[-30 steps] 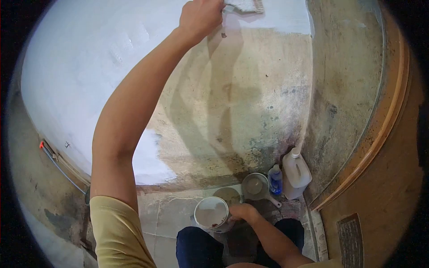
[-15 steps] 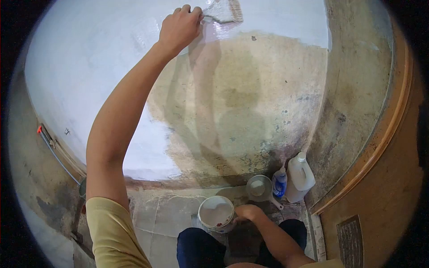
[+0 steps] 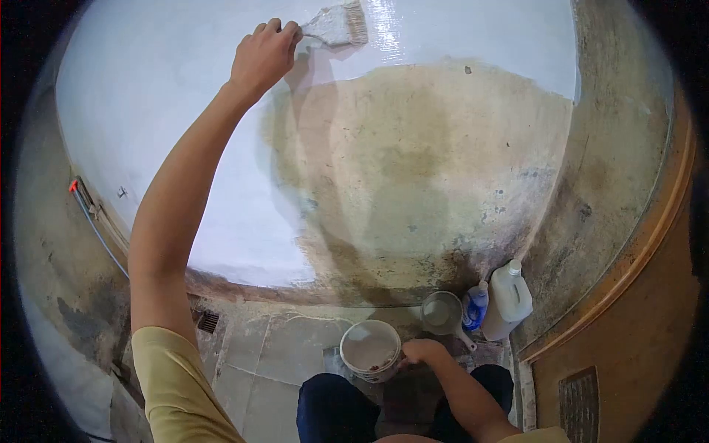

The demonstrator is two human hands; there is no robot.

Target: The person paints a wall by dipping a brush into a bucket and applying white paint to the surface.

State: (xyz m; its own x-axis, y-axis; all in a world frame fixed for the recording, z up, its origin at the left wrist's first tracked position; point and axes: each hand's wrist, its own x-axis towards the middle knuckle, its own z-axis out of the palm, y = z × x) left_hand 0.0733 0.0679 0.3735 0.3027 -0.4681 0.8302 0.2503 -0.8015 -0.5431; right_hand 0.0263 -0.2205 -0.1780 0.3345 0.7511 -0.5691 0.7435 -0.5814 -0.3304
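Note:
My left hand (image 3: 264,57) is raised to the upper part of the wall, its fingers closed round the handle of a wide paintbrush (image 3: 336,26). The bristles point right and lie against or very near the wet white paint (image 3: 413,29). Below the painted area is a bare, stained patch of wall (image 3: 413,162). Low down, my right hand (image 3: 418,351) grips the right side of a white paint bucket (image 3: 362,375) just in front of my knees. Whitish paint shows inside the bucket. My right fingertips are partly hidden behind its side.
A dipper (image 3: 441,313), a blue-labelled bottle (image 3: 475,305) and a white jug (image 3: 509,300) stand in the right corner by the wall. A floor drain (image 3: 209,320) lies to the left. A thin blue hose with a red end (image 3: 73,186) runs along the left wall.
My left hand and the paintbrush have moved left and slightly down along the wall. The camera view has shifted a little. My right hand stays on the paint bucket.

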